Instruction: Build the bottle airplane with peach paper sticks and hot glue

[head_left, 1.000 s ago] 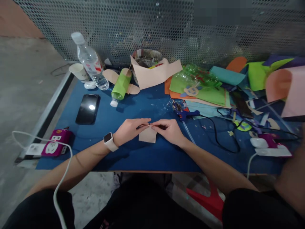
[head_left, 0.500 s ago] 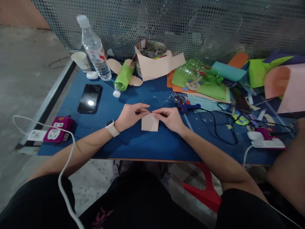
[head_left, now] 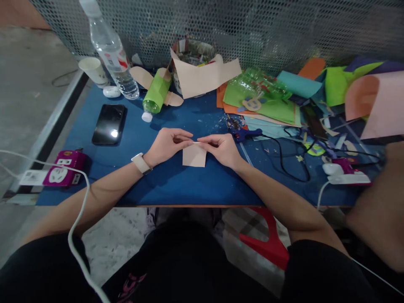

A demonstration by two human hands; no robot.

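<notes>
Between my hands is a small square piece of beige craft sheet [head_left: 194, 156], just above or on the blue table; I cannot tell which. My left hand [head_left: 168, 145] pinches its top left corner between thumb and fingers. At the top right corner, my right hand [head_left: 221, 148] pinches it the same way. The top edge looks slightly folded or rolled over under the fingertips. Beyond my hands lies a small bottle [head_left: 155, 93] wrapped in green sheet, with beige wing-like strips. A blue glue gun [head_left: 248, 134] rests to the right of my right hand.
On the left are a phone [head_left: 109, 124], a water bottle [head_left: 110, 52], a paper cup [head_left: 94, 71] and a purple power adapter [head_left: 65, 167]. Coloured sheets [head_left: 265, 110] and scraps cover the right side. Another person's blurred arm [head_left: 383, 210] is at the right edge.
The view has shifted slightly. My fingers have come down over the sheet's top edge, which now looks folded, and my right fingers have straightened along it.
</notes>
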